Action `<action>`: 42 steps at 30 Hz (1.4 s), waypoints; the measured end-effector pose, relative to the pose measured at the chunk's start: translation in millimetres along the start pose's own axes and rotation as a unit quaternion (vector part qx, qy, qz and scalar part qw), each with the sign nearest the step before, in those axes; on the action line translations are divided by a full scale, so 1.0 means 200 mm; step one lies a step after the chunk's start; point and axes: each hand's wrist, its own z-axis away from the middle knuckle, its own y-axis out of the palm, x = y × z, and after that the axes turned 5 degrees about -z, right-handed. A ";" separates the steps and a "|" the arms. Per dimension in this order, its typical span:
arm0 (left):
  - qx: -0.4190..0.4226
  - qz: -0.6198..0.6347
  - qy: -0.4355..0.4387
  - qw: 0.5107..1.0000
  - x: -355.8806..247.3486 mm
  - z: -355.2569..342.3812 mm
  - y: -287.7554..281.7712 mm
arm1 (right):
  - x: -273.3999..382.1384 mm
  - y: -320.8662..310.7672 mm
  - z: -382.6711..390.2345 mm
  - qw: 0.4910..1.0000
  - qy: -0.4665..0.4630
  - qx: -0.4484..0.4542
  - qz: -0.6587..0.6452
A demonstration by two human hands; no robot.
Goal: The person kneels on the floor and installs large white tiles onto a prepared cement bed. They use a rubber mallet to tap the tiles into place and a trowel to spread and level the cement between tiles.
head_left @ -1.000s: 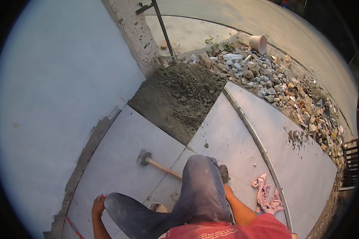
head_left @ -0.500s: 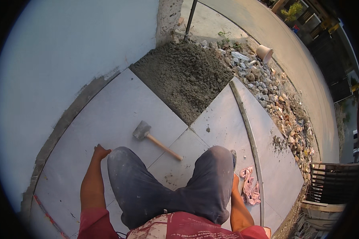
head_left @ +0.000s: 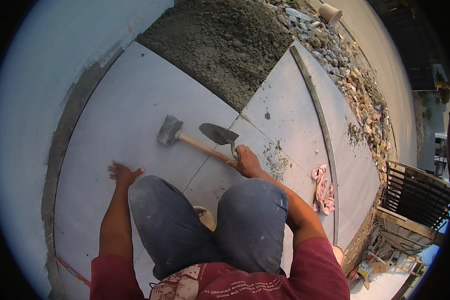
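My right hand (head_left: 246,161) is closed around the handle of a pointed trowel (head_left: 218,134), whose mortar-smeared blade points left above the pale tiles. Beneath it lies a mallet (head_left: 200,144) with a grey head and a wooden handle. The end of that handle reaches my right fingers; I cannot tell if they touch it. My left hand (head_left: 125,173) rests on the large grey tile (head_left: 125,120) beside my left knee, with fingers spread and holding nothing. Beyond the tiles lies a bed of rough wet mortar (head_left: 220,45).
A pale wall (head_left: 45,95) bounds the left side. At the right are a long thin strip (head_left: 315,100), a crumpled pink cloth (head_left: 323,192), rubble (head_left: 335,55) and a tipped bucket (head_left: 330,14). A red level-like bar (head_left: 74,271) lies at lower left.
My right hand has come forward from beside my right leg and now holds the trowel. The left hand has moved slightly forward, its fingers spreading on the tile. The view has tilted down.
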 end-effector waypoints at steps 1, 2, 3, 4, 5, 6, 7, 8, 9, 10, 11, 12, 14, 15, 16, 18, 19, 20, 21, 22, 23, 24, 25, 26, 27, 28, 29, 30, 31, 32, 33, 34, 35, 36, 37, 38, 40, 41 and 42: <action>-0.005 0.005 0.004 1.000 0.00 0.00 0.03 | 0.05 0.04 -0.04 0.999 -0.037 0.013 -0.001; -0.004 0.014 0.019 1.000 0.02 0.00 0.04 | 0.08 0.08 -0.08 0.997 -0.070 0.024 -0.005; 0.001 0.025 0.035 0.999 0.03 0.01 0.05 | 0.09 0.11 -0.10 0.994 -0.103 0.035 -0.007; 0.000 0.021 0.035 0.999 0.02 0.01 0.06 | 0.07 0.15 -0.12 0.996 -0.086 0.038 -0.014; -0.003 0.021 0.026 0.999 0.04 0.03 0.05 | 0.08 0.18 -0.14 0.996 -0.077 0.045 -0.022; -0.003 0.022 0.017 1.000 0.04 0.03 0.04 | 0.07 0.20 -0.15 0.996 -0.068 0.054 -0.030; 0.000 0.022 0.021 1.000 0.02 0.03 0.05 | 0.04 0.21 -0.13 0.997 -0.035 0.056 -0.034; -0.006 0.017 0.019 1.000 0.03 0.01 0.05 | 0.07 0.18 -0.14 0.997 -0.015 0.063 -0.037; -0.011 0.015 0.017 1.000 0.04 -0.02 0.06 | 0.09 0.15 -0.14 0.997 0.004 0.071 -0.037; -0.013 0.014 0.013 1.000 0.07 -0.05 0.08 | 0.08 0.10 -0.13 0.999 -0.017 0.045 -0.024; -0.002 0.029 0.009 1.000 0.05 -0.01 0.06 | 0.03 0.05 -0.10 0.999 -0.036 0.022 -0.008; 0.007 0.047 0.000 0.999 0.00 0.08 0.00 | -0.02 -0.01 -0.07 1.000 -0.019 0.009 -0.002; 0.010 0.075 -0.023 0.997 -0.02 0.17 -0.07 | -0.11 -0.11 0.00 1.000 0.016 -0.024 0.003; 0.007 0.078 -0.030 0.996 -0.03 0.17 -0.08 | -0.19 -0.16 0.04 0.997 0.065 -0.017 0.028; 0.003 0.082 -0.037 0.996 -0.02 0.17 -0.10 | -0.22 -0.23 0.10 0.998 0.053 -0.039 0.023; 0.003 0.082 -0.033 0.996 -0.05 0.20 -0.11 | -0.37 -0.40 0.25 0.985 0.143 -0.053 0.084; 0.007 0.080 -0.027 0.996 -0.08 0.21 -0.11 | -0.48 -0.49 0.33 0.974 0.183 -0.063 0.118; 0.016 0.090 -0.017 0.996 -0.12 0.22 -0.09 | -0.56 -0.62 0.42 0.959 0.239 -0.079 0.129; 0.015 0.097 -0.025 0.995 -0.09 0.23 -0.12 | -0.59 -0.70 0.44 0.953 0.216 -0.097 0.190; 0.020 0.101 -0.025 0.994 -0.08 0.23 -0.13 | -0.67 -0.82 0.48 0.948 0.205 -0.107 0.219; 0.024 0.098 -0.028 0.995 -0.07 0.21 -0.13 | -0.68 -0.94 0.47 0.946 0.211 -0.108 0.222; 0.031 0.092 -0.039 0.994 -0.05 0.19 -0.12 | -0.68 -1.04 0.46 0.948 0.212 -0.116 0.206; 0.029 0.078 -0.036 0.996 -0.05 0.19 -0.14 | -0.73 -1.11 0.46 0.957 0.177 -0.126 0.192; 0.030 0.059 -0.036 0.997 -0.06 0.20 -0.14 | -0.75 -1.17 0.45 0.957 0.195 -0.096 0.190; 0.032 0.035 -0.044 0.998 -0.06 0.19 -0.15 | -0.76 -1.22 0.41 0.966 0.154 -0.088 0.188; 0.047 0.018 -0.045 0.998 -0.07 0.20 -0.17 | -0.77 -1.27 0.35 0.970 0.154 -0.073 0.172; 0.064 0.005 -0.050 0.997 -0.08 0.19 -0.19 | -0.90 -1.33 0.29 0.974 0.161 -0.067 0.145; 0.099 -0.030 -0.043 0.994 -0.09 0.17 -0.24 | -1.00 -1.36 0.20 0.975 0.188 -0.053 0.103; 0.136 -0.107 0.007 0.985 -0.09 0.07 -0.26 | -1.16 -1.37 0.10 0.986 0.079 -0.049 0.142; 0.133 -0.121 -0.004 0.984 -0.10 0.09 -0.35 | -1.07 -1.23 0.00 0.988 0.143 -0.038 0.041; 0.248 -0.136 0.014 0.959 -0.12 0.00 -0.47 | -1.11 -1.11 -0.12 0.985 0.155 -0.066 -0.048; 0.214 -0.121 0.079 0.966 -0.21 0.05 -0.60 | -1.27 -1.09 -0.20 0.979 0.177 -0.065 -0.081; 0.210 -0.115 0.099 0.966 -0.32 0.09 -0.76 | -1.32 -1.03 -0.28 0.973 0.209 -0.073 -0.058; 0.235 -0.105 0.059 0.965 -0.38 0.25 -0.94 | -1.38 -0.89 -0.37 0.985 0.157 -0.052 -0.041; 0.229 -0.081 0.054 0.969 -0.47 0.32 -1.06 | -1.47 -0.79 -0.38 0.993 0.109 -0.037 -0.025; 0.197 -0.069 0.081 0.975 -0.61 0.39 -1.17 | -1.59 -0.79 -0.36 0.995 0.097 -0.037 0.010; 0.160 -0.039 0.105 0.981 -0.73 0.41 -1.29 | -1.44 -0.71 -0.35 0.994 0.071 -0.013 0.079; 0.147 -0.017 0.125 0.981 -0.75 0.36 -1.30 | -1.34 -0.75 -0.34 0.991 0.054 -0.012 0.120; 0.130 0.004 0.142 0.981 -0.74 0.33 -1.31 | -1.21 -0.83 -0.37 0.986 0.032 -0.015 0.166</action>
